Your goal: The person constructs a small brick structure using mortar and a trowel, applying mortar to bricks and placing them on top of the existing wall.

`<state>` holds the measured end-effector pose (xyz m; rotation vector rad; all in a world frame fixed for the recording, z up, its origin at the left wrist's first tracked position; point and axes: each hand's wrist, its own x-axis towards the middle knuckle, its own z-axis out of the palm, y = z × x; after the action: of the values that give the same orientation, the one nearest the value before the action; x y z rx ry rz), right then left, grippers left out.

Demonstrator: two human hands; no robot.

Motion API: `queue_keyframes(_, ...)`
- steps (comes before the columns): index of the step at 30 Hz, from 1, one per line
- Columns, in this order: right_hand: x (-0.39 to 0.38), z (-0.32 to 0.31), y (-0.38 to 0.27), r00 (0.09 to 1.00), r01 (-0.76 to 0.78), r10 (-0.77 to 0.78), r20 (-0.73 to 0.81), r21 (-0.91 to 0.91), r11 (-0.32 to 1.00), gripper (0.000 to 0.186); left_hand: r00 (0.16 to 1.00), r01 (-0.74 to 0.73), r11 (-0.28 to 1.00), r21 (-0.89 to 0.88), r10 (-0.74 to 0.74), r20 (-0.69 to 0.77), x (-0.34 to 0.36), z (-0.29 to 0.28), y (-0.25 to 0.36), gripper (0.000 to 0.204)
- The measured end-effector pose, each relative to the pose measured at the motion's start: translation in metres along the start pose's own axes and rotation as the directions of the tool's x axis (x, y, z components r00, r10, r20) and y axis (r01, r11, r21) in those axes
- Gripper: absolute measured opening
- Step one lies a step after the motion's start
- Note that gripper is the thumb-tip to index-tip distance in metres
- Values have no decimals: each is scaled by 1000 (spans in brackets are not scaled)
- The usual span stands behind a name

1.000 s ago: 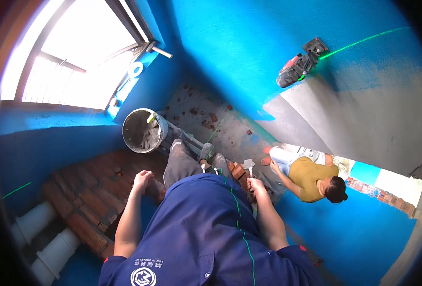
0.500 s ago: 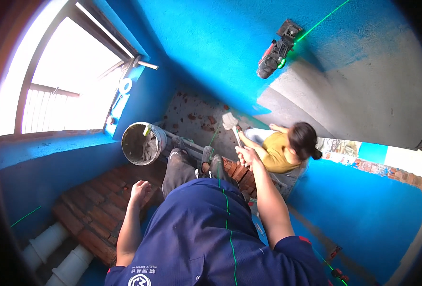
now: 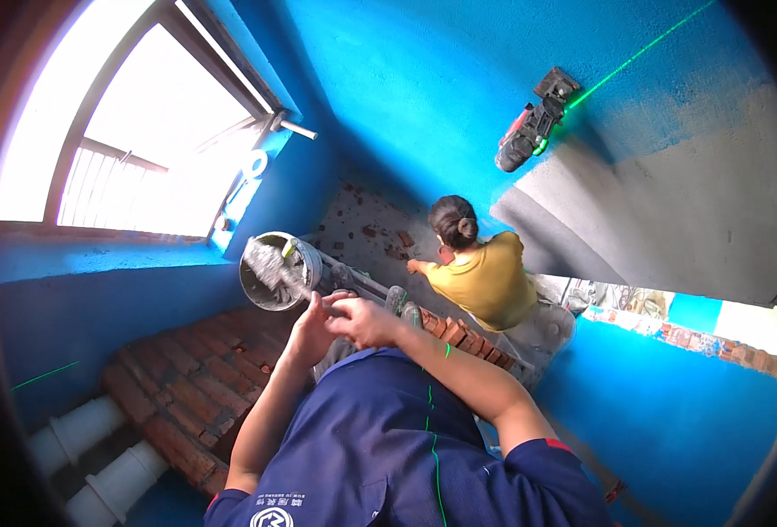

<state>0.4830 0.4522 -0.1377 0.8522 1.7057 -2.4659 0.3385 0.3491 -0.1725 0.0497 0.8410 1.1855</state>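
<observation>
Bucket [image 3: 315,265]: grey mix [image 3: 266,263] might fall past the rim, should the trowel [image 3: 276,269] tilt.
Trowel: seen across the bucket mouth; blade pale grey, lumpy-looking, motion-blurred; height above the bucket cannot be told.
Left hand [image 3: 310,334]: by the handle; spread or closed, cannot tell.
Right hand [image 3: 364,321]: fingers curled, apparently around the trowel handle.

From R hand [image 3: 366,323]: L hand [image 3: 311,335] just beside, 9 o'clk; bucket [image 3: 315,266] at 10, trowel [image 3: 272,265] over its mouth; window [image 3: 143,132] past it, 10–11; brick ledge [image 3: 200,378] at 8, pipes [image 3: 121,486] beyond; brick row [image 3: 470,340] at 3; co-wkr [image 3: 489,285] at 2; laser lvl [image 3: 529,132] on wall [image 3: 388,97], 1.
</observation>
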Motion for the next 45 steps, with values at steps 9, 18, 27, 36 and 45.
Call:
queue_keyframes(9,17,-10,64,980,-181,189,-61,124,976,35,961,-201,938,-283,132,-243,-21,-63,11,34)
queue_keyframes(18,-53,-100,142,779,-128,306,-548,338,932,20,919,-215,919,-331,76,-388,-59,-136,-13,32)
queue_keyframes(27,-49,-167,122,671,22,268,-691,380,925,16,899,-171,907,-384,-16,-437,-71,-150,-23,30)
queue_keyframes(36,-22,-222,79,595,151,222,-773,379,913,25,897,-168,936,-310,15,-442,-85,-156,-24,32)
queue_keyframes(45,-31,-144,54,788,142,136,-600,392,909,17,881,-177,920,-349,-10,-474,-93,-166,-40,32)
